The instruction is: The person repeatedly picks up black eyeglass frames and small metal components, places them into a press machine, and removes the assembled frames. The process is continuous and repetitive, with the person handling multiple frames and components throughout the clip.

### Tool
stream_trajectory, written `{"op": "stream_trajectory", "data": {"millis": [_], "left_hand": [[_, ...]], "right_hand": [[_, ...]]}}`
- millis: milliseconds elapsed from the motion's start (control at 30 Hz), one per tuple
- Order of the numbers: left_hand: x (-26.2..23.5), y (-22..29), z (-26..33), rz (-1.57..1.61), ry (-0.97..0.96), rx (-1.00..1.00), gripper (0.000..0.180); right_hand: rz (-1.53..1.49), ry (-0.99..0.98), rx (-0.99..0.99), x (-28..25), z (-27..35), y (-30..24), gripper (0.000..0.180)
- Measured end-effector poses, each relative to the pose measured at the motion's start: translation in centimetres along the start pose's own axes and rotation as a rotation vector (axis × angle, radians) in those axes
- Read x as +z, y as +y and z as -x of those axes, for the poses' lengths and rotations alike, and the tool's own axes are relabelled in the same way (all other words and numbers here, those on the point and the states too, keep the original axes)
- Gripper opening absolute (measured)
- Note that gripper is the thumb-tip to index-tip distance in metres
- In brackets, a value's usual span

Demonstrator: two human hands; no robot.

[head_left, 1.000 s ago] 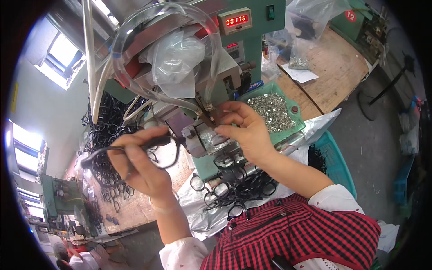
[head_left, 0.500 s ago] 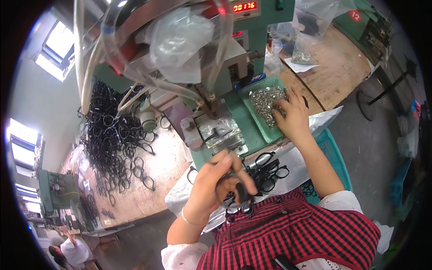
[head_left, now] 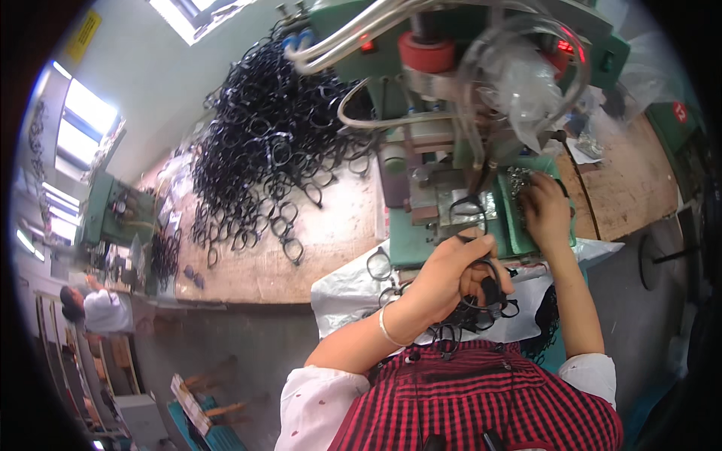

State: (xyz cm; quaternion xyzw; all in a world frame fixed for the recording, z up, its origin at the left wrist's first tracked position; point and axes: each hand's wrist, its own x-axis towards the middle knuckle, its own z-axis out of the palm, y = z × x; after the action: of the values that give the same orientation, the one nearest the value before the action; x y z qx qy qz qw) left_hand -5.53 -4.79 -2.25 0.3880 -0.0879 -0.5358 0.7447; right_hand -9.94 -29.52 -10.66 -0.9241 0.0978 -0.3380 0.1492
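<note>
Black eyeglass frames [head_left: 490, 276] are held in my left hand [head_left: 445, 272], its thumb and fingers closed around them. Just beyond the fingertips, a black rim [head_left: 468, 203] lies over the metal fixture [head_left: 444, 197] of a green bench machine; whether it belongs to the held frames I cannot tell. My right hand [head_left: 547, 210] reaches into a green tray [head_left: 519, 234] of small shiny metal parts [head_left: 517, 180]. Its fingers are bent down among the parts, and their tips are hidden. More black eyeglass frames [head_left: 447, 338] lie below my left hand on white sheeting [head_left: 338, 301].
A large heap of black eyeglass frames [head_left: 263, 128] covers the wooden table [head_left: 338, 240] at left. Clear hoses [head_left: 361, 105] and a plastic bag [head_left: 526, 98] hang about the machine. Another green machine [head_left: 113, 225] and a person [head_left: 105, 308] are at far left.
My view has swung left, so the machine and both hands appear further right. My right hand covers more of the tray. My left hand still holds eyeglass frames near the fixture.
</note>
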Motion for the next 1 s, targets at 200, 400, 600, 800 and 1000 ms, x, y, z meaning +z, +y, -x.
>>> {"op": "stream_trajectory", "data": {"millis": [200, 400, 600, 800, 1000], "left_hand": [[-6.5, -2.0, 2.5, -0.481, 0.57, 0.549, 0.016], [-19.3, 0.7, -1.9, -0.52, 0.579, 0.51, 0.034], [-19.7, 1.0, -2.3, -0.957, 0.854, 0.678, 0.027], [-23.6, 9.6, 10.0, -1.725, 1.212, 0.793, 0.022], [-32.3, 9.7, 12.6, -2.218, 1.233, 0.55, 0.016]], "right_hand": [[-0.67, 0.283, 0.663, -1.3, 3.1, 2.7, 0.019], [-0.872, 0.384, 0.62, 2.6, 0.9, 0.5, 0.021], [-0.844, 0.265, 0.551, 2.3, -0.7, -2.2, 0.022], [-0.573, 0.163, 0.502, -0.5, 1.5, -1.2, 0.016], [-0.157, 0.233, 0.392, -3.5, 4.7, -0.2, 0.013]]}}
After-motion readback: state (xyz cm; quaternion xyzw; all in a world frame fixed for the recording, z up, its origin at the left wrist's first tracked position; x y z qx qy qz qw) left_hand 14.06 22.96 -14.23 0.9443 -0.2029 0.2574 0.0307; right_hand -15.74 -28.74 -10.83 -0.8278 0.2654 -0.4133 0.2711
